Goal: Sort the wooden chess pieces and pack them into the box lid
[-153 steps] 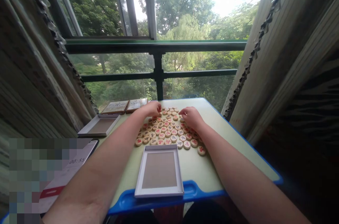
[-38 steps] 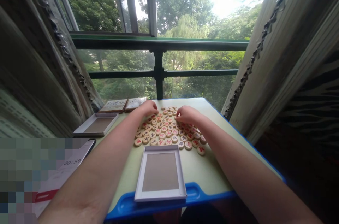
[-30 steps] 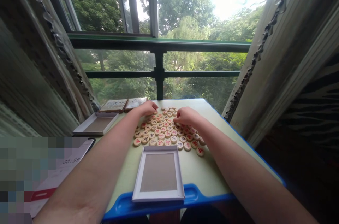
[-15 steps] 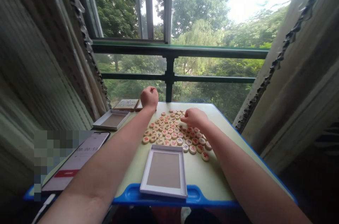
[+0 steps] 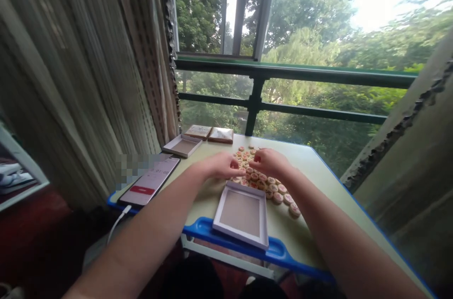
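Note:
Many round wooden pieces [image 5: 262, 185] with red or dark characters lie on the pale table [image 5: 311, 171]. At the left side of the pieces is my left hand [image 5: 224, 165], its fingers bent and pointing right; whether they hold a piece is too small to tell. My right hand [image 5: 267, 160] is over the far part of the pieces with curled fingers, and what lies under its fingertips is hidden. An open shallow box [image 5: 261, 233] with a white rim rests at the table's near edge, in front of the pieces.
Another shallow open box [image 5: 194, 150] is at the back left, beside two flat boxes [image 5: 221, 135]. A phone [image 5: 150, 180] with a white cable [image 5: 118, 223] lies on the left. Curtains flank the window, and a green railing [image 5: 300, 71] runs behind the table.
The view has turned left. My left hand has come down from above the back of the table to the left side of the pieces. My right hand remains over them.

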Tool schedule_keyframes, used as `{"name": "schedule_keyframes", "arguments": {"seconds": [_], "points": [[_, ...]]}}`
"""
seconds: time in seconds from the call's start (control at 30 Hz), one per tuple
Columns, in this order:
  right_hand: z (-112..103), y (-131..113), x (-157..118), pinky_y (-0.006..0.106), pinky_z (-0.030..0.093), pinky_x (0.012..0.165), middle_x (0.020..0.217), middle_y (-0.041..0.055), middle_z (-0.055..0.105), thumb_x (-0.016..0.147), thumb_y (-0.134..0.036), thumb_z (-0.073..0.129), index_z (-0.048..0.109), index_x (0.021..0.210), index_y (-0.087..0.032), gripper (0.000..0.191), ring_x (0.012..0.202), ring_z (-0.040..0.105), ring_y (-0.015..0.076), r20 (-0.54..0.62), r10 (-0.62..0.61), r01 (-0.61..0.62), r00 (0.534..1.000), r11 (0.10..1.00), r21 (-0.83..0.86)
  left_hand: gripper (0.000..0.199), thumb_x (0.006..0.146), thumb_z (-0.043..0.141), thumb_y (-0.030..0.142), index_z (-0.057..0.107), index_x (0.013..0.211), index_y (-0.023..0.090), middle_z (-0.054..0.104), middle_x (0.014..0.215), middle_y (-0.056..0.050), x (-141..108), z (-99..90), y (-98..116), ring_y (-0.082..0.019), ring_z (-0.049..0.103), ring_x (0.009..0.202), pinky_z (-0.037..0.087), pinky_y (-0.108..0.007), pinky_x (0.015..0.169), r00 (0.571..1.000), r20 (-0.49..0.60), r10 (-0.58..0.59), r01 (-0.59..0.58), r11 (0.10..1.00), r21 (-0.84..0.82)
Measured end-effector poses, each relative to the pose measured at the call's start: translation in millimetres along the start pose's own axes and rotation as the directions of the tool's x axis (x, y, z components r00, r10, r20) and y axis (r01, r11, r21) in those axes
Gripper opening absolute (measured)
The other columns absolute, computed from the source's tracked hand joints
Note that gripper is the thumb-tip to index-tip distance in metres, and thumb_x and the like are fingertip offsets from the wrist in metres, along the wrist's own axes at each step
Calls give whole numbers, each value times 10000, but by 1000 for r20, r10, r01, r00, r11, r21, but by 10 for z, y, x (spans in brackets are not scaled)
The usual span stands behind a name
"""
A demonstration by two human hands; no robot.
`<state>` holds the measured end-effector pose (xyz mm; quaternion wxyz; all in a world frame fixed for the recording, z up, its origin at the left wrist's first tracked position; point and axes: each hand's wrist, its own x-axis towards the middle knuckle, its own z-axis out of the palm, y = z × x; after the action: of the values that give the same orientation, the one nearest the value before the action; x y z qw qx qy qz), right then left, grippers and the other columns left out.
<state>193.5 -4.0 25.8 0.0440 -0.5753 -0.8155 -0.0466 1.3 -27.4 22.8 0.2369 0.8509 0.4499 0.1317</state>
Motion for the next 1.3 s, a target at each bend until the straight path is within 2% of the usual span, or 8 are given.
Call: {"name": "schedule_keyframes", "arguments": {"seconds": [0.23, 0.37, 0.5, 0.67, 0.77, 0.9, 1.07, 1.3], "points": [[-12, 167, 33, 246, 276, 488, 709, 56, 649, 751, -483, 475, 639, 662, -172, 363, 596, 517, 139, -28, 74, -70, 997, 991, 116, 241, 561, 705, 403, 697, 660, 183, 644, 654, 5, -38, -87, -114, -112, 526, 595, 335, -207, 513, 981, 192, 13, 3, 997, -79], [-44, 280, 41, 247, 286, 498, 642, 76, 639, 743, -455, 504, 633, 653, -150, 343, 575, 518, 143, -50, 147, -131, 988, 962, 240, 166, 545, 707, 320, 696, 631, 179, 630, 607, 13, -7, -53, -149, -108, 522, 584, 329, -205, 506, 978, 210, -1, 23, 994, -106], [-202, 265, -46, 237, 332, 544, 749, 109, 657, 807, -418, 431, 636, 791, -115, 366, 640, 543, 149, -101, 217, -177, 971, 936, 304, 159, 547, 699, 311, 697, 641, 182, 637, 618, 16, 4, -35, -174, -116, 536, 612, 349, -204, 530, 987, 164, -4, 23, 993, -119], [-325, -143, -489, 234, 347, 529, 719, 86, 647, 818, -440, 410, 634, 780, -120, 392, 617, 540, 146, -114, 209, -157, 971, 922, 354, 218, 555, 704, 357, 698, 672, 173, 635, 630, 4, -15, -54, -191, -124, 538, 631, 370, -209, 556, 980, 197, 1, 23, 992, -121], [-204, -570, -781, 230, 356, 540, 726, 54, 654, 722, -449, 538, 644, 698, -172, 297, 654, 561, 158, -64, 144, -119, 987, 946, 303, 288, 556, 711, 407, 698, 711, 164, 632, 632, -1, -35, -98, -222, -120, 534, 611, 378, -214, 556, 976, 217, 25, 14, 984, -177], [-12, -960, -885, 264, 408, 630, 896, 81, 668, 738, -437, 513, 676, 834, -208, 296, 807, 590, 210, 14, 131, -132, 991, 981, 145, 265, 542, 731, 360, 696, 698, 149, 635, 625, -13, -42, -145, -291, -118, 537, 608, 390, -222, 570, 964, 266, 14, 49, 972, -231], [11, -960, -784, 278, 427, 647, 900, 104, 677, 755, -535, 476, 695, 865, -199, 416, 811, 601, 225, 79, 182, -189, 980, 978, 85, 238, 569, 716, 362, 690, 676, 151, 595, 541, -1, -36, -142, -334, -93, 480, 512, 352, -220, 491, 945, 326, -37, 126, 959, -255], [-64, -872, -806, 255, 413, 668, 919, 55, 673, 791, -416, 508, 691, 909, -249, 275, 824, 601, 195, 96, -70, 65, 993, 997, 52, 277, 560, 725, 379, 689, 701, 143, 642, 609, -21, -21, -146, -412, -85, 508, 479, 303, -201, 429, 919, 392, -41, 168, 940, -296]]}}
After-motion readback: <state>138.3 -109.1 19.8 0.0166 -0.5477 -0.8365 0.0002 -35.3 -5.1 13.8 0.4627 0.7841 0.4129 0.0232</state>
